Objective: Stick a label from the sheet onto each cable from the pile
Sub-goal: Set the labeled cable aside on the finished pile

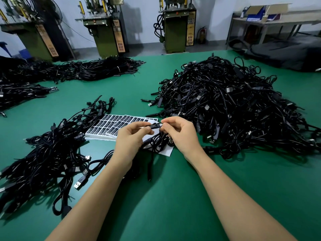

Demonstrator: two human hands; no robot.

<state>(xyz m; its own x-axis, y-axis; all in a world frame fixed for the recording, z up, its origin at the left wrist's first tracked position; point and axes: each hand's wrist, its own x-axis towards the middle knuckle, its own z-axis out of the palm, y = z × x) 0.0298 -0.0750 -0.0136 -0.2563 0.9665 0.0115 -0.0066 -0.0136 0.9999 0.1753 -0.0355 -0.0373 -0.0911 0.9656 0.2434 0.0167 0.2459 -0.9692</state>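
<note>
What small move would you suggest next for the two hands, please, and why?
Probably press the label down around the cable: both the left hand and the right hand pinch the black piece above the label sheet, so wrapping looks unfinished.

The hands hide part of the label sheet point(111, 125), and the tiny words on its labels are too small to read.

Three olive-green machines point(175, 30) line a pale wall point(145, 20); a grey bench point(271, 23) holding an open carton point(265, 12) stands beyond the green table's point(173, 197) far right corner.
</note>
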